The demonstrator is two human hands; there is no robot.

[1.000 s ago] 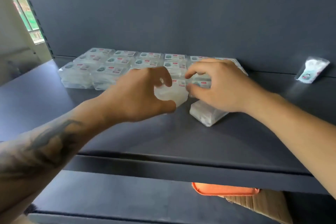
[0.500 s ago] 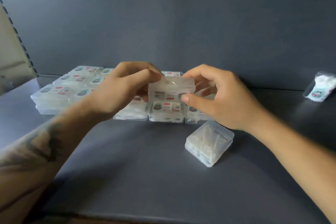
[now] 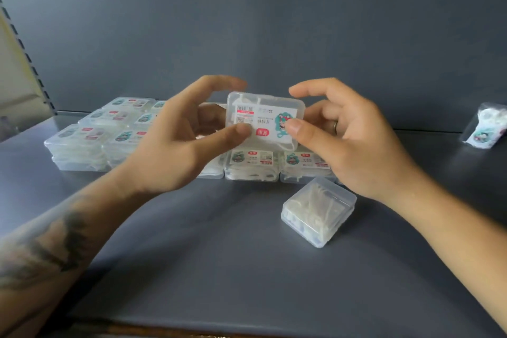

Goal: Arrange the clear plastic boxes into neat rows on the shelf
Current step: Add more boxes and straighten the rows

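I hold one clear plastic box [image 3: 267,115] upright in the air, its label facing me and upside down. My left hand [image 3: 178,145] pinches its left side with thumb on the label. My right hand [image 3: 348,140] pinches its right side the same way. Behind and below it, several labelled clear boxes [image 3: 252,164] stand in stacked rows across the grey shelf [image 3: 192,255], reaching to the far left [image 3: 79,143]. One loose clear box [image 3: 319,211] lies askew on the shelf, in front of the rows, under my right wrist.
A small plastic packet [image 3: 485,129] leans against the dark back panel [image 3: 274,22] at the far right. The shelf's front edge [image 3: 247,331] runs along the bottom. A perforated upright [image 3: 24,55] stands at the left.
The box between my hands has been turned from flat to upright, so its label now faces me. The view has moved closer to the shelf.
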